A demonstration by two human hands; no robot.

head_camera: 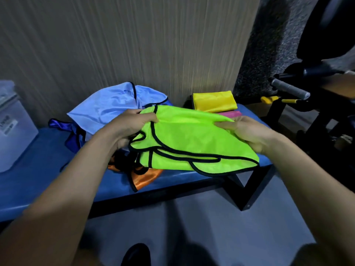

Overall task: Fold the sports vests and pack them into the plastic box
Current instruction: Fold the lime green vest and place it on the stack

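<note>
Both hands grasp the neon green vest (184,139) above the blue bench (38,160): left hand (130,123) pinches its strap end, right hand (247,131) grips the opposite edge. Beneath it lies an orange vest (143,178). Farther back: light blue vest (115,104), folded yellow vest (214,101) on a pink vest (231,113). The plastic box (13,129) stands at far left.

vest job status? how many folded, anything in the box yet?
Done: a yellow vest lies folded on a pink one at the bench's far end. In hand: the left hand and right hand grip the green vest, partly folded. Left: the light blue vest, dark blue vest and orange vest lie loose. The plastic box shows no vests inside, though its contents are hard to see.
</note>
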